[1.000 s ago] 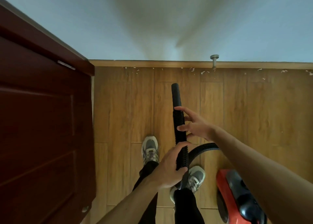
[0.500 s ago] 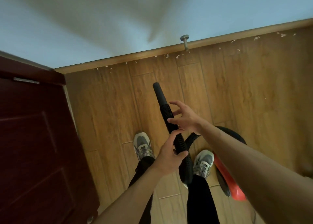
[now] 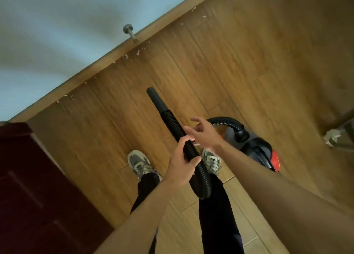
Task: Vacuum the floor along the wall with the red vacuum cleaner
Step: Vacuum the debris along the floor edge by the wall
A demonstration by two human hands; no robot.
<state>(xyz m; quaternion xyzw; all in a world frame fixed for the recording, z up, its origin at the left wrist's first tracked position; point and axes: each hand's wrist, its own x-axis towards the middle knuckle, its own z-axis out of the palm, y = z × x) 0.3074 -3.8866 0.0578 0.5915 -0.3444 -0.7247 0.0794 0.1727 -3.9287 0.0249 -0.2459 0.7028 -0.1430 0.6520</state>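
Left hand (image 3: 182, 165) clenched round the corrugated black hose (image 3: 178, 131), thumb over the top; right hand (image 3: 204, 134) released, fingers spread and hovering just beside the hose above the left fist, touching it lightly at most. Compared with a second ago, the right hand has kept its loose, open pose while the view has swung: the skirting board (image 3: 107, 59) now runs diagonally, and the red vacuum cleaner (image 3: 256, 148), earlier cut off at the frame's lower edge, now lies in full view on the floor (image 3: 249, 62) to the right of the person's right shoe (image 3: 210, 160). The smooth nozzle (image 3: 156, 99) points toward the wall (image 3: 57, 33) but hangs clear of the boards, well short of the skirting. This suggests the person is turning to line up along the wall, and that suction work has not yet begun. Pale debris flecks (image 3: 138, 51) lie scattered along the foot of the skirting from lower left to upper right. A metal door stop (image 3: 130, 32) projects at the skirting among the flecks and would obstruct a straight pass of the nozzle. A dark red door (image 3: 38, 186) closes off the left end of the run. Crumpled pale litter (image 3: 332, 136) sits at the right edge, near something blurred.
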